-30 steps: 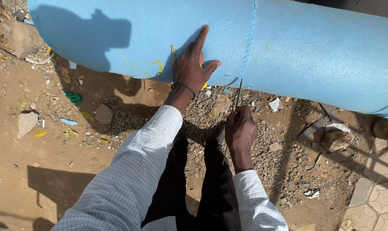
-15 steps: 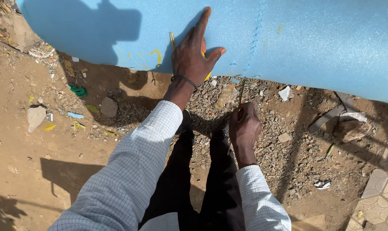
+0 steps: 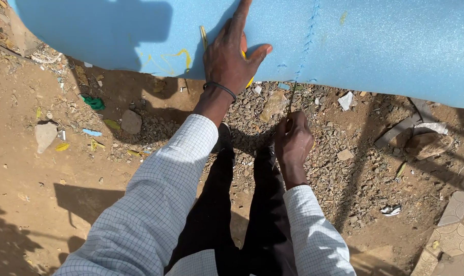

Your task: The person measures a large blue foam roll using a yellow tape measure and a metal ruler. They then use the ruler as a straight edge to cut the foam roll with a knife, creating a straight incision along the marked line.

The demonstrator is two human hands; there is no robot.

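Right hand (image 3: 292, 143): fist closed around the handle of a thin blade, knuckles up, held low over the gravel in front of the person's legs.
Blade (image 3: 292, 96): narrow and dark, rising from the fist toward the lower edge of the foam; its tip sits at or just under that edge, though the view is too fine to tell whether it touches.
Left hand (image 3: 231, 53): open and flat, fingers spread, pressed palm-down on the foam; the index finger points up, the thumb splays right. It clamps nothing.
Wristband (image 3: 221, 88): thin dark loop around the left wrist.
Yellow item (image 3: 247, 66): small piece showing under the left palm and at its lower right edge, lying on the foam; its kind cannot be made out.
Foam (image 3: 385, 41): large pale blue sheet or roll across the top of the view, lower edge just above the ground.
Seam (image 3: 306, 38): line of darker blue stitch-like marks running down the foam, just right of the left hand and ending above the blade.
Yellow marks (image 3: 178, 56): scribbled lines on the foam left of the left hand.
Sleeves (image 3: 155, 214): white, fine-checked, on both arms.
Trousers (image 3: 237, 214): black, between the arms.
Ground (image 3: 48, 174): brown dirt with gravel, stones and scraps of litter; patterned pavers (image 3: 454, 240) at lower right.
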